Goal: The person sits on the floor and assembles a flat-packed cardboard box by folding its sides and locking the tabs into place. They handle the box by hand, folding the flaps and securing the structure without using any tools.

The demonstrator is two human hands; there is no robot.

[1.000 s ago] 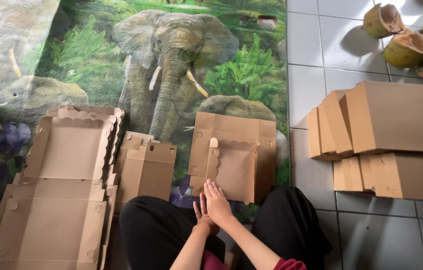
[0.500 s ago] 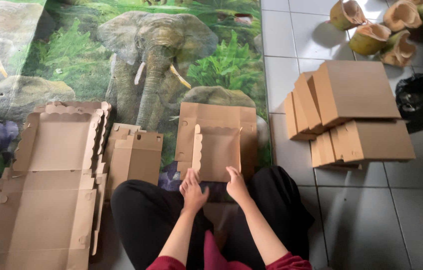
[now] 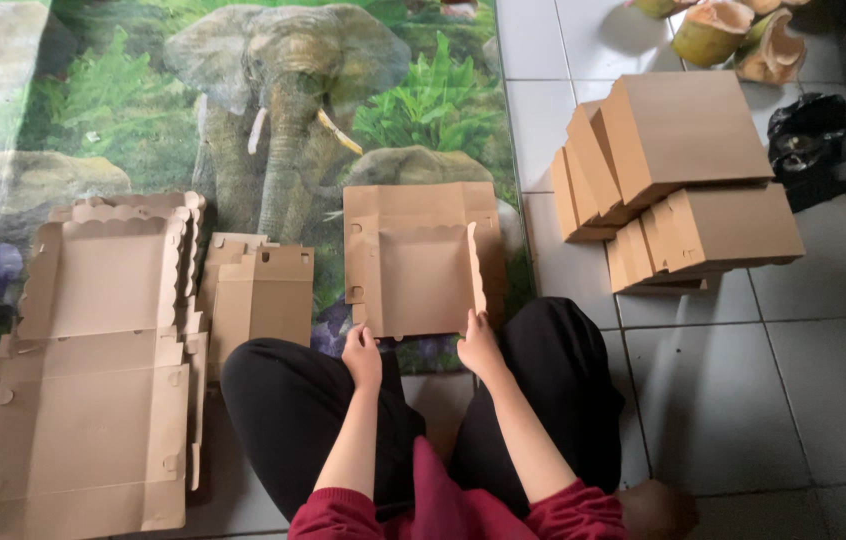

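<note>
Left hand (image 3: pixel 363 355): grips the near left corner of the flat cardboard blank (image 3: pixel 418 262), fingers closed on its edge, steadying it so the panel does not slide.
Right hand (image 3: pixel 479 345): pinches the near right corner of the same blank, at the foot of its scalloped side flap (image 3: pixel 474 268), which stands up from the panel, apparently to keep it raised.
Cardboard blank: lies at 12 o'clock from the person's crossed legs (image 3: pixel 343 410), on the elephant-print mat (image 3: pixel 293 100), over another flat sheet beneath.
Unfolded stack (image 3: pixel 93 380): at 9 o'clock, flat blanks piled within the left hand's reach.
Smaller folded pieces (image 3: pixel 261 300): at 10 o'clock, between the stack and the held blank.
Finished boxes (image 3: pixel 678 180): at 2 o'clock on the tiled floor (image 3: pixel 743 400), leaning on each other, well apart from the flat stock.
Coconut husks (image 3: pixel 733 30): at 1 o'clock, far edge.
Black bag (image 3: pixel 808 135): just beside the boxes, at 2 o'clock.
</note>
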